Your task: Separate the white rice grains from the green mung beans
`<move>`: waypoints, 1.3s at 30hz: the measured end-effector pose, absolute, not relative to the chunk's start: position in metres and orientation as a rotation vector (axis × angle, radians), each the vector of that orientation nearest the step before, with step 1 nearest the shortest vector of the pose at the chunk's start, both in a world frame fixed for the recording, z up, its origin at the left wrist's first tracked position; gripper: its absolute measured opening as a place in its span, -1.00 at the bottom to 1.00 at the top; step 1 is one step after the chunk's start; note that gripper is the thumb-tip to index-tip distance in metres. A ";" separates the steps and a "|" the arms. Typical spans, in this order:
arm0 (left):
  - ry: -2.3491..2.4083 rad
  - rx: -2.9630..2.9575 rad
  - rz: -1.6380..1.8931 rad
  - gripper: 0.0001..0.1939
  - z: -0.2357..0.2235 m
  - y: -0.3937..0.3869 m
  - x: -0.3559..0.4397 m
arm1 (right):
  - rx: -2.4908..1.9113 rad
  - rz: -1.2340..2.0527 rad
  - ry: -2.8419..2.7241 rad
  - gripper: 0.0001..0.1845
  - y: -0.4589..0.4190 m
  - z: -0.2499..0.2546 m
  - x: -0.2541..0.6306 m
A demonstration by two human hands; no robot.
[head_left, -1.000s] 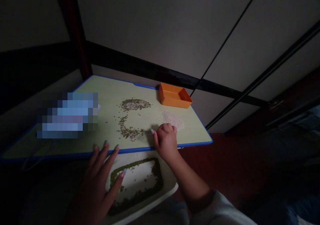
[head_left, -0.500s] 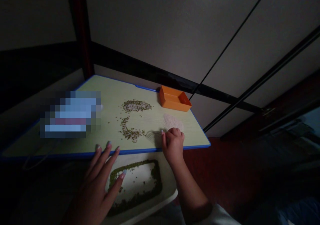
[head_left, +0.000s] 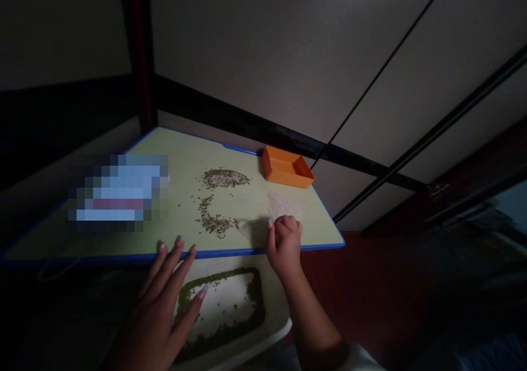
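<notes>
The left hand (head_left: 162, 299) was spread wide; the right hand (head_left: 285, 246) curled, its hold unclear, by rice-like grains (head_left: 282, 202); a careless sweep could have mixed them with small green beans (head_left: 217, 225).

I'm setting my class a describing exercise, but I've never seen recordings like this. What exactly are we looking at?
There is no machine here: a person works with two bare hands. Every picture comes from one camera worn on the person's head, looking forward and down.

On the pale table are a mixed heap of greenish and white grains, a curved scatter of grains nearer the person, a pale pile and an orange box. A pixelated patch hides something.

A white tub with green grains sits below the near edge. The left hand, fingers spread, is beside it. The right hand is curled by the pale pile; whether it holds anything, I cannot tell.
</notes>
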State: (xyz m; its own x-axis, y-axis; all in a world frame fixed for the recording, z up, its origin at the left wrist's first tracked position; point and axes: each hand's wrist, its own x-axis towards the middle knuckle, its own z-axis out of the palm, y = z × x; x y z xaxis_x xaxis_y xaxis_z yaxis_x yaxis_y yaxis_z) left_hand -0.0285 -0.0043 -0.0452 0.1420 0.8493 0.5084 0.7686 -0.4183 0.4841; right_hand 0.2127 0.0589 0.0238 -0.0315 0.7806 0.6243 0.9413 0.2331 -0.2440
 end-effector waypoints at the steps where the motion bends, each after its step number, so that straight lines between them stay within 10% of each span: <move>1: 1.631 2.295 1.146 -0.27 -0.045 -0.004 -0.029 | -1.580 -0.305 -1.870 -0.70 0.059 0.024 0.212; 39: 1.641 2.240 1.120 -0.33 -0.047 -0.005 -0.032 | -1.747 -0.414 -1.892 -0.69 0.096 0.026 0.206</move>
State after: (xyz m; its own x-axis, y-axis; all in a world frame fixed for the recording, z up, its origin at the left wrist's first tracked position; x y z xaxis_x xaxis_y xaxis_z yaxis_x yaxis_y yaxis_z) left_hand -0.0319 -0.0047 -0.0469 0.1241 0.8704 0.4764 0.7608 -0.3917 0.5174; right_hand 0.2062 0.0963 0.0264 -0.0260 0.8235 0.5668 0.9849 0.1182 -0.1266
